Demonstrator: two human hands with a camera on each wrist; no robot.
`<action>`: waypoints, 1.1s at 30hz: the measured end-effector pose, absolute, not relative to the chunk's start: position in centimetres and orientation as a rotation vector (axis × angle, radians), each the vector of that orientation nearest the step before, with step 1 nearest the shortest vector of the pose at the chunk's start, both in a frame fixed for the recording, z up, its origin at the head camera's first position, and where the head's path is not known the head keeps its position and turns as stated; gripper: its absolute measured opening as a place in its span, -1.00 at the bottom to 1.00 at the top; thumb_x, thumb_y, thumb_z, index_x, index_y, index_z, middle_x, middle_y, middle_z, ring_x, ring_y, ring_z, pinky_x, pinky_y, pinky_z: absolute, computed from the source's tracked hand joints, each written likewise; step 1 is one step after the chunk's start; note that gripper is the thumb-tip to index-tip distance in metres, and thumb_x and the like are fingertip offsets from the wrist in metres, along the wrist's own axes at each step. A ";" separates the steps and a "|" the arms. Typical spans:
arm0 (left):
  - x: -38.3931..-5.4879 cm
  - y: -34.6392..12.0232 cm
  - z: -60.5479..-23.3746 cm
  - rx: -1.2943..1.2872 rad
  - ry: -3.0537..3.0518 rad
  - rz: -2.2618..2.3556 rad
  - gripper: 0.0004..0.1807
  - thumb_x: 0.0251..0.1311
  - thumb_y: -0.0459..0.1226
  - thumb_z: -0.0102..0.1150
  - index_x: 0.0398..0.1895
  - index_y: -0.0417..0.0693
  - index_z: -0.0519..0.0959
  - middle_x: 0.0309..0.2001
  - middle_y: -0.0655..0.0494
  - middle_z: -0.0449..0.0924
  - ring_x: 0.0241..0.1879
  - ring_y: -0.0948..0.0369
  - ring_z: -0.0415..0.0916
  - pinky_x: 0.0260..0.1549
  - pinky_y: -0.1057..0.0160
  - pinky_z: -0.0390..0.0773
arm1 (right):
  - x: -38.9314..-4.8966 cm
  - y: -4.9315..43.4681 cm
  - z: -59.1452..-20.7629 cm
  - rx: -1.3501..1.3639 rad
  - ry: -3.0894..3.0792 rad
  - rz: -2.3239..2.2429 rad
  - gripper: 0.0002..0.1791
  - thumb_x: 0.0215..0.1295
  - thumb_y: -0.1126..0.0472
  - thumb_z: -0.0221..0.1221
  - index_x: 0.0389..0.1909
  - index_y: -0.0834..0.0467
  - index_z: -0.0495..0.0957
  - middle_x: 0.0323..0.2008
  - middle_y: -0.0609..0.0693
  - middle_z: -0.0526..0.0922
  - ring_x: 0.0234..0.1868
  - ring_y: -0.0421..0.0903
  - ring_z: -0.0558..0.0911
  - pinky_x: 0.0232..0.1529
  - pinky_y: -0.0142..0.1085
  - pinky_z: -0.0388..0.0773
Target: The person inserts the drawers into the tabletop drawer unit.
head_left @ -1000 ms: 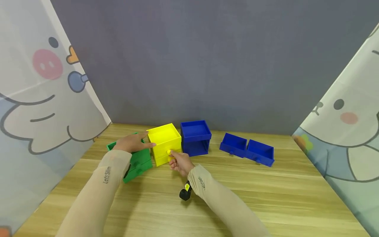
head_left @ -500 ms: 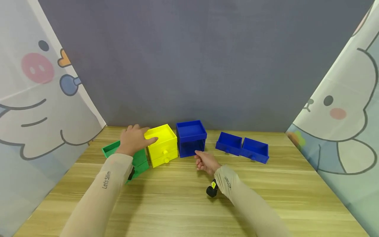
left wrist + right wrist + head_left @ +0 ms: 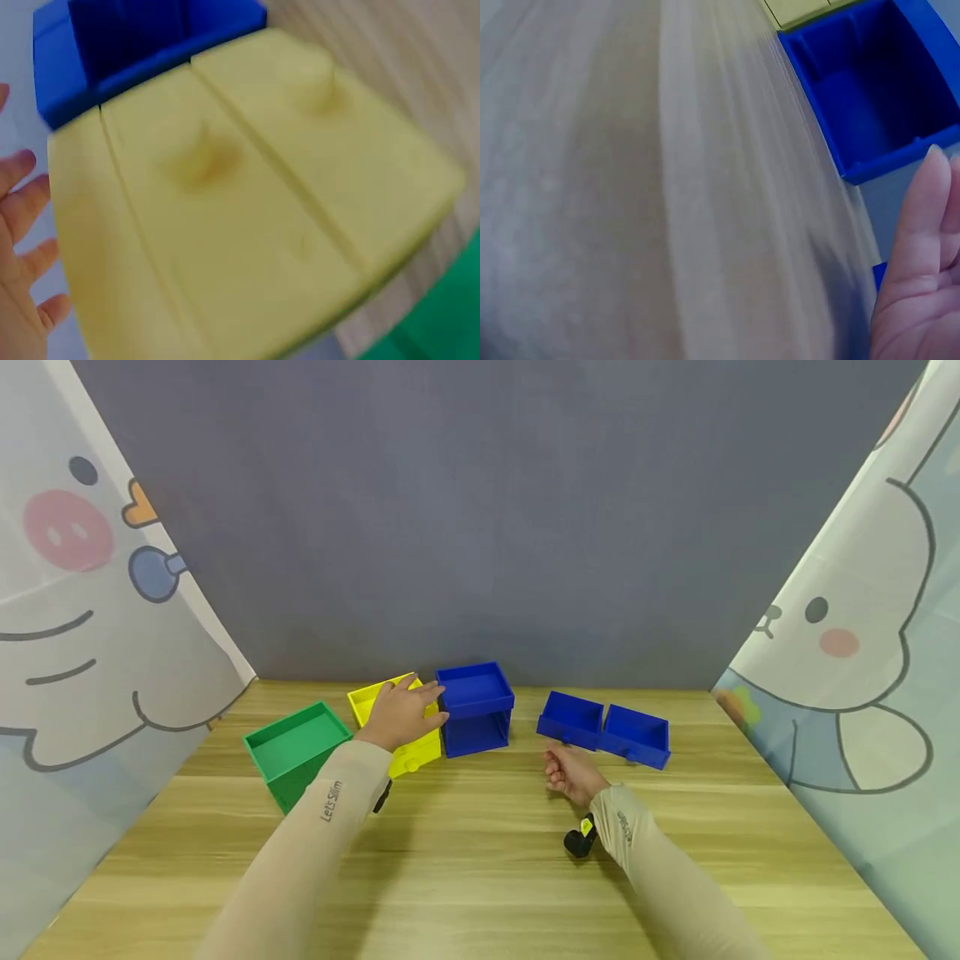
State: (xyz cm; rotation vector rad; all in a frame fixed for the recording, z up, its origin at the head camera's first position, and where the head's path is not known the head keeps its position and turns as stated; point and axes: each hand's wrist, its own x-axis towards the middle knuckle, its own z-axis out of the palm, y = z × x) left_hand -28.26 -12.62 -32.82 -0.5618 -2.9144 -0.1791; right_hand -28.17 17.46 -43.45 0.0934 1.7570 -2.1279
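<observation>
My left hand [image 3: 405, 714] passes over the yellow drawer cabinet [image 3: 417, 758], its fingers spread toward the blue cabinet [image 3: 474, 695]. Knobs show on two yellow drawer fronts in the left wrist view, where this hand's fingers [image 3: 26, 206] hold nothing. The blue cabinet has a shallow tray top and a hollow front without drawers. My right hand [image 3: 573, 774] is just in front of two loose blue drawers, a left drawer [image 3: 568, 728] and a right drawer [image 3: 633, 747]. Its fingers are loosely bent around nothing. Whether it touches a drawer cannot be told.
A green cabinet [image 3: 296, 745] with a tray top stands at the left, partly behind my left sleeve. A grey backdrop [image 3: 480, 527] rises behind the wooden table [image 3: 480, 860]. Printed cartoon cloths hang at both sides.
My right hand has let go of the yellow drawer's knob and moved right to the blue drawers. My left hand has shifted right from the green cabinet across the yellow one.
</observation>
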 end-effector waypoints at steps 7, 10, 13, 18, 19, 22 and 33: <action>-29.1 -10.3 -34.2 -0.473 -2.958 -0.110 -0.41 0.36 0.04 0.02 0.38 0.00 0.35 0.33 0.09 0.35 0.42 -0.09 0.02 0.29 -0.19 0.06 | -28.7 18.6 -43.8 0.256 1.574 -2.268 -0.73 0.56 0.17 -0.21 -0.23 0.26 0.37 -0.68 -0.14 0.46 -0.76 -0.36 0.41 -0.59 -0.49 0.51; -29.2 -9.8 -34.2 -0.448 -2.980 -0.085 -0.41 0.38 0.04 -0.01 0.39 0.02 0.34 0.33 0.11 0.34 0.43 -0.07 0.00 0.30 -0.18 0.03 | -29.0 18.9 -43.4 0.322 1.540 -2.308 -0.81 0.55 0.26 -0.22 -0.12 0.28 0.32 -0.68 -0.14 0.49 -0.75 -0.36 0.45 -0.58 -0.49 0.53; -29.2 -9.7 -34.2 -0.452 -2.987 -0.064 -0.41 0.38 0.06 -0.02 0.38 0.01 0.35 0.33 0.10 0.35 0.43 -0.07 0.00 0.31 -0.18 0.02 | -29.3 19.1 -43.0 0.384 1.534 -2.325 -0.84 0.54 0.28 -0.23 -0.11 0.27 0.30 -0.67 -0.13 0.50 -0.73 -0.35 0.46 -0.57 -0.49 0.54; -29.2 -9.9 -34.3 -0.464 -2.981 -0.041 -0.42 0.39 0.05 -0.03 0.35 -0.06 0.38 0.33 0.04 0.35 0.43 -0.07 0.01 0.31 -0.17 0.04 | -29.5 18.8 -42.8 0.449 1.559 -2.329 -0.83 0.53 0.28 -0.19 -0.19 0.27 0.35 -0.66 -0.12 0.50 -0.70 -0.33 0.48 -0.54 -0.49 0.55; -29.1 -9.9 -34.3 -0.464 -2.982 -0.045 -0.42 0.39 0.04 -0.03 0.34 -0.08 0.38 0.33 0.02 0.35 0.43 -0.07 0.01 0.31 -0.17 0.04 | -29.5 18.7 -42.8 0.462 1.568 -2.329 -0.83 0.53 0.28 -0.17 -0.19 0.27 0.36 -0.66 -0.12 0.51 -0.70 -0.33 0.49 -0.53 -0.49 0.56; -29.0 -10.1 -34.2 -0.481 -2.972 -0.042 -0.44 0.41 0.02 -0.06 0.32 -0.11 0.40 0.31 -0.01 0.36 0.42 -0.07 0.03 0.31 -0.16 0.04 | -29.6 18.4 -42.8 0.479 1.582 -2.323 -0.83 0.53 0.27 -0.17 -0.17 0.26 0.36 -0.66 -0.12 0.50 -0.68 -0.33 0.49 -0.51 -0.48 0.56; -28.9 -10.1 -33.8 -0.484 -2.937 0.052 -0.47 0.37 0.06 -0.01 0.27 -0.01 0.48 0.15 0.08 0.55 0.24 -0.05 0.31 0.22 -0.11 0.18 | -30.0 18.2 -43.0 0.428 1.530 -2.355 -0.74 0.54 0.23 -0.18 -0.31 0.24 0.40 -0.67 -0.08 0.50 -0.69 -0.29 0.49 -0.53 -0.45 0.57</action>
